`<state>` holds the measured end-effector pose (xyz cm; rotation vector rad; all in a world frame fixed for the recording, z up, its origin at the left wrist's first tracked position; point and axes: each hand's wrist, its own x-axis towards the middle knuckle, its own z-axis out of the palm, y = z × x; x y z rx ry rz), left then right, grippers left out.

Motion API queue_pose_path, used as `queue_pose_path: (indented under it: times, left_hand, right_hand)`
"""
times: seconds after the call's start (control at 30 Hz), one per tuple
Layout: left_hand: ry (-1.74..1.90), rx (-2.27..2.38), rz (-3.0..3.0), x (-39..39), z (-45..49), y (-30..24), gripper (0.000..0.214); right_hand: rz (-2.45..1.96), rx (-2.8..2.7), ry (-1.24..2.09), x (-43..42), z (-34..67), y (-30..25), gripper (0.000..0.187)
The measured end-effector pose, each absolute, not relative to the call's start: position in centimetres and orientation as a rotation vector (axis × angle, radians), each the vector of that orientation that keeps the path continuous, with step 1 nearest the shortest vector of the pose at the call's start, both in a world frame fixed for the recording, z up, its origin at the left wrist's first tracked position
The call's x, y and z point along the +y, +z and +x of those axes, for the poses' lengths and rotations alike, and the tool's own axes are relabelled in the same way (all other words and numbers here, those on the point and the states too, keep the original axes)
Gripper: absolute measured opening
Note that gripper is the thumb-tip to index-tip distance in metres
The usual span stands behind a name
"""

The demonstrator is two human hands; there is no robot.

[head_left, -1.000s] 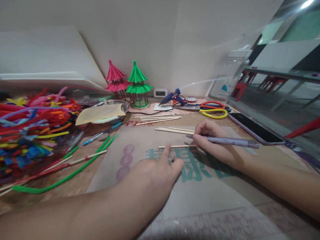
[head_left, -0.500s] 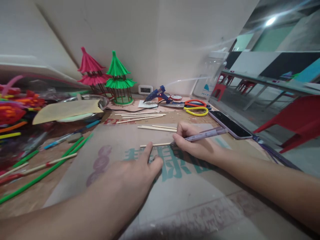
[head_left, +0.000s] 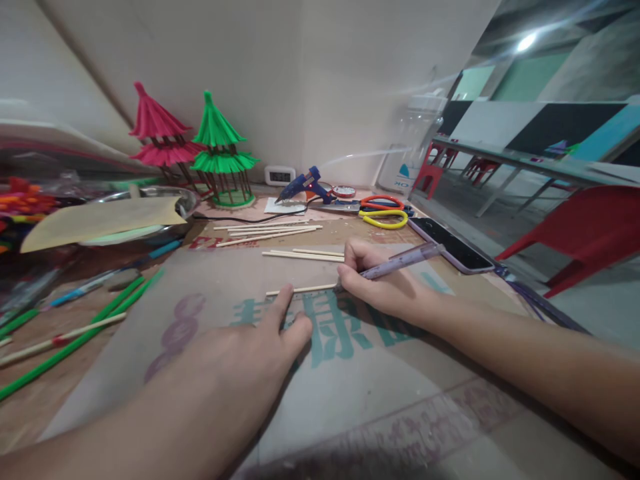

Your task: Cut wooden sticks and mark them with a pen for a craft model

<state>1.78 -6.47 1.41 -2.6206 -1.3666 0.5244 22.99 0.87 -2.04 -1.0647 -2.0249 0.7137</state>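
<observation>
A thin wooden stick [head_left: 314,289] lies crosswise on the printed cardboard [head_left: 380,393]. The outstretched index finger of my left hand [head_left: 260,340] presses down near its left end, with the thumb spread apart. Faint small marks run just below the stick, perhaps a clear ruler's edge. My right hand [head_left: 373,277] is closed around a pale purple pen [head_left: 403,260], its tip down by the stick's right end and partly hidden by the fingers. Two more sticks [head_left: 300,255] lie right behind, their right ends passing behind my right hand.
Several loose sticks [head_left: 270,231], a blue glue gun [head_left: 303,185], scissors [head_left: 385,212] and a phone [head_left: 453,245] lie farther back. Pink [head_left: 157,120] and green [head_left: 223,147] model pavilions stand by the wall. Green pipe cleaners [head_left: 100,327] and a metal bowl [head_left: 187,200] are at left.
The whole view has shifted slightly, so things appear farther left. Both hands keep their places on the stick and pen.
</observation>
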Motion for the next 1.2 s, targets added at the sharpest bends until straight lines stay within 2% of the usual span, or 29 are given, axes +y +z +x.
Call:
queue_pose_path:
  times: [0.47, 0.73, 1.2]
  left_hand:
    - [0.494, -1.307, -2.598, -6.68, 1.83, 1.67, 0.068]
    - [0.717, -1.436, -2.601, -6.34, 2.33, 1.95, 0.075]
    - [0.762, -1.365, -2.593, -6.24, 2.29, 2.03, 0.078]
  right_hand:
    - [-1.087, -2.096, 0.625, 0.75, 22.90, -1.73, 0.021]
    - [-1.071, -2.121, 0.587, 0.79, 22.92, -1.67, 0.019]
    - [-1.025, -2.119, 0.578, 0.72, 22.90, -1.59, 0.018]
